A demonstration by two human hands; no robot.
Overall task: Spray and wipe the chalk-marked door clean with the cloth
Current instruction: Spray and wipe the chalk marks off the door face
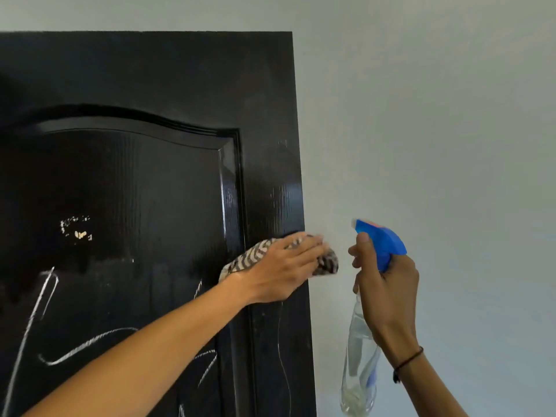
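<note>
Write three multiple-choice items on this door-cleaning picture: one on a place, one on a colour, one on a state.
1. Where is the cloth?
A. at the door's right edge
B. on the floor
C. over the bottle

2. What colour is the spray bottle's trigger head?
A. red
B. blue
C. green

3. What state is the door's lower part in?
A. chalk-marked
B. wiped clean
C. taped over

Key: 1 A, the left hand presses it there; 2 B, blue above the right hand; 3 A, white lines remain.
</note>
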